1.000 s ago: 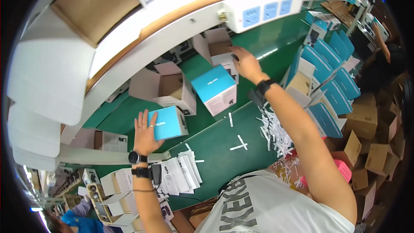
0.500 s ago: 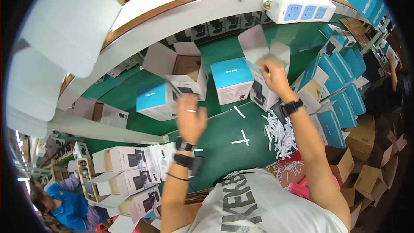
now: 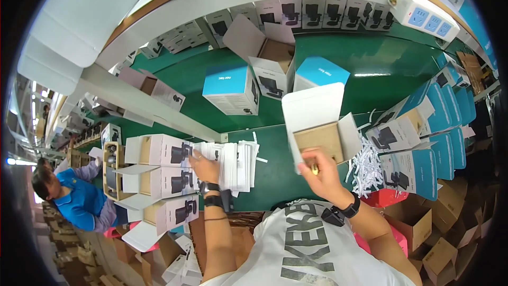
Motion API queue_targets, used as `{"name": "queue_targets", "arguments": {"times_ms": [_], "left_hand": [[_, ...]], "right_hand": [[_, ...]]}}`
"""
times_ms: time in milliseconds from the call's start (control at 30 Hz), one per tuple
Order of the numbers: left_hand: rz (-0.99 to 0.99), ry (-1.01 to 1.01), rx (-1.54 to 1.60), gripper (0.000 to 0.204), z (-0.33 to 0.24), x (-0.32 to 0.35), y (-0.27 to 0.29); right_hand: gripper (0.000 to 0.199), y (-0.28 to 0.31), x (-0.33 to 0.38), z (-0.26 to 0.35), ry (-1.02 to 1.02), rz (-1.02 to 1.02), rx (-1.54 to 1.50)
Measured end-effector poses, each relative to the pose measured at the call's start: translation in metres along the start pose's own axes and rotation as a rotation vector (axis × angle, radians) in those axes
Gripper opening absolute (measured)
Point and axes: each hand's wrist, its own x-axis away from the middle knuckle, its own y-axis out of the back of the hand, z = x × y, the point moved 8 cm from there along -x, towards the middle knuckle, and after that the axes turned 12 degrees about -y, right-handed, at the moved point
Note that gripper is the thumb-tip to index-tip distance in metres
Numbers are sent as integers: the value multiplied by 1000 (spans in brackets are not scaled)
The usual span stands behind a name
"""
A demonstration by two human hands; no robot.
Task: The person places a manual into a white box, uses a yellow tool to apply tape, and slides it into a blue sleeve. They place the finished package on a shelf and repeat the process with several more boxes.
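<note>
My right hand [image 3: 321, 176] is closed at the near edge of an open white carton [image 3: 316, 136], its flaps raised and a brown cardboard insert [image 3: 320, 143] inside. Between those fingers shows a small yellowish object, too small to name. My left hand [image 3: 205, 169] reaches to the left end of a pile of white printed leaflets [image 3: 238, 165], fingers apart, beside standing cartons [image 3: 175, 180] with a dark device pictured on them. Whether its fingertips touch a leaflet is unclear. Beyond stand a closed blue-topped box [image 3: 230, 89], an open carton [image 3: 271, 71] and another blue-topped box [image 3: 320, 72], partly hidden.
White paper strips [image 3: 366, 167] lie heaped on the green table [image 3: 280, 180] at right, next to cartons with blue flaps [image 3: 407, 165]. A white power strip [image 3: 425, 15] hangs on the shelf edge. At left, a person in blue [image 3: 79, 196] works. Brown boxes lie at lower right.
My right hand and the open carton have come nearer to me. My left hand has left the blue-topped box and moved left to the leaflets. The view has shifted leftward.
</note>
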Motion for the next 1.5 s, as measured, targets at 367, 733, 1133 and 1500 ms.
{"name": "queue_targets", "arguments": {"times_ms": [367,733,1133,1500], "left_hand": [[515,132,133,52,79,31,-9],[57,-103,182,81,5,11,14],[91,38,348,82,-34,9,59],[-584,-323,1918,45,-215,19,291]], "right_hand": [[18,18,74,-49,-672,611,-495],[23,42,113,-99,-864,492,-632],[20,62,111,-110,-884,406,-669],[22,44,101,-117,-914,455,-667]]}}
